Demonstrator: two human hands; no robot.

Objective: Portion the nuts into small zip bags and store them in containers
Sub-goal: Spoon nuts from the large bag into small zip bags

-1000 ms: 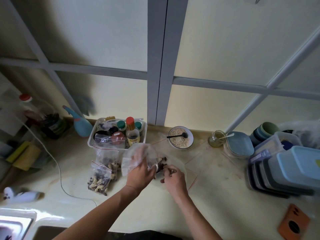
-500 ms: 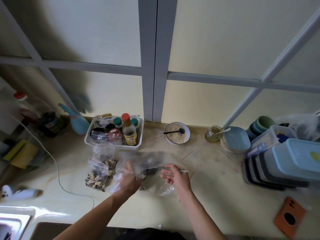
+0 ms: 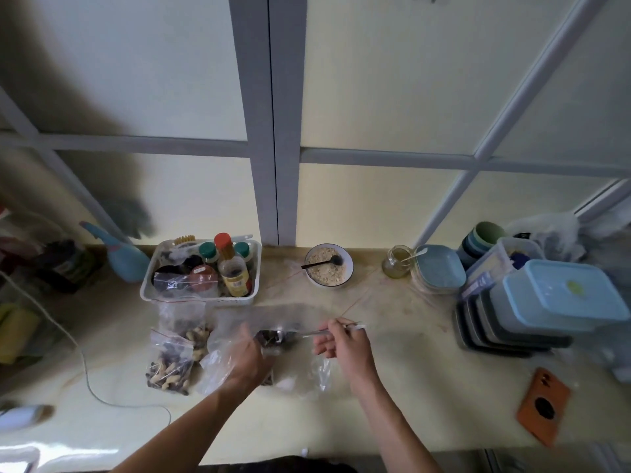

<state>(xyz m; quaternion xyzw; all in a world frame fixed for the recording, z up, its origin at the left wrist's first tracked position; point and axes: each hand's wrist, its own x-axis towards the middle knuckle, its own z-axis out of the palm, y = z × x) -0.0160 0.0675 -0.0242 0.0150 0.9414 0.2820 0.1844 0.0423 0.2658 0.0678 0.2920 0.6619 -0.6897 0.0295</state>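
Observation:
My left hand [image 3: 246, 357] grips a small clear zip bag [image 3: 218, 361] and holds it at the mouth of a large clear bag of nuts [image 3: 300, 370] lying on the counter. My right hand [image 3: 343, 343] pinches the handle of a metal spoon [image 3: 300, 333]; the spoon's bowl carries dark nuts between the two hands. Two filled zip bags [image 3: 172, 365] of peanuts and dark nuts lie to the left. Stacked lidded containers [image 3: 546, 302] stand at the right.
A white basket [image 3: 201, 298] of bottles and jars sits behind the bags. A bowl of oats [image 3: 328, 269] with a black spoon, a glass jar [image 3: 397, 266] and stacked blue plates [image 3: 438, 271] line the wall. An orange phone [image 3: 544, 404] lies front right. A white cable [image 3: 85, 370] crosses the left.
The small bag came down from upright to beside the large bag. My right hand drew out of the nut bag holding a loaded spoon.

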